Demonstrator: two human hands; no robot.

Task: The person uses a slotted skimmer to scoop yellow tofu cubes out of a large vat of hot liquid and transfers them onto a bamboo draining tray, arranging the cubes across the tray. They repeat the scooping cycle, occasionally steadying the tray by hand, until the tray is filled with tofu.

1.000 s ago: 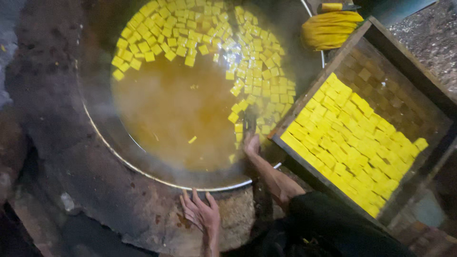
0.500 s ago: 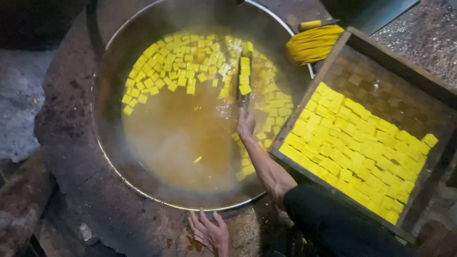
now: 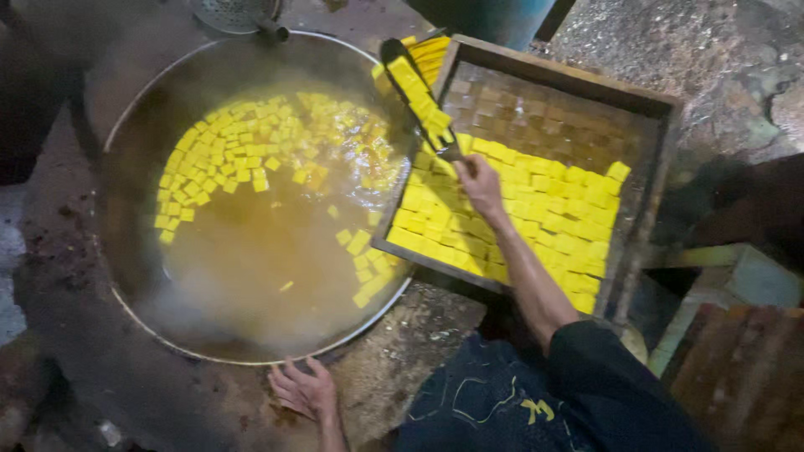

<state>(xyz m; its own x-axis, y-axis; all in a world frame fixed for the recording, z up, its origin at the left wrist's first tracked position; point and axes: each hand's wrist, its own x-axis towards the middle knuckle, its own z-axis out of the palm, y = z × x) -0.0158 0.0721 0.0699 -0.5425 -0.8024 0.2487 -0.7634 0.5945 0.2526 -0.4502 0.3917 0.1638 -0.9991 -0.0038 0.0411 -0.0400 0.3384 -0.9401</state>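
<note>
My right hand had closed its fingers around the handle of a long flat spatula, which now carried a row of yellow cubes lifted clear of the wok and angled over the corner of the wooden tray. Half a second before, that same blade was down at the liquid among the floating pieces, so a load had come out and reached the tray side. My left hand lay flat, fingers spread and holding nothing, on the stone surround beside the wok's rim. Many cubes remained floating in the cloudy liquid.
</note>
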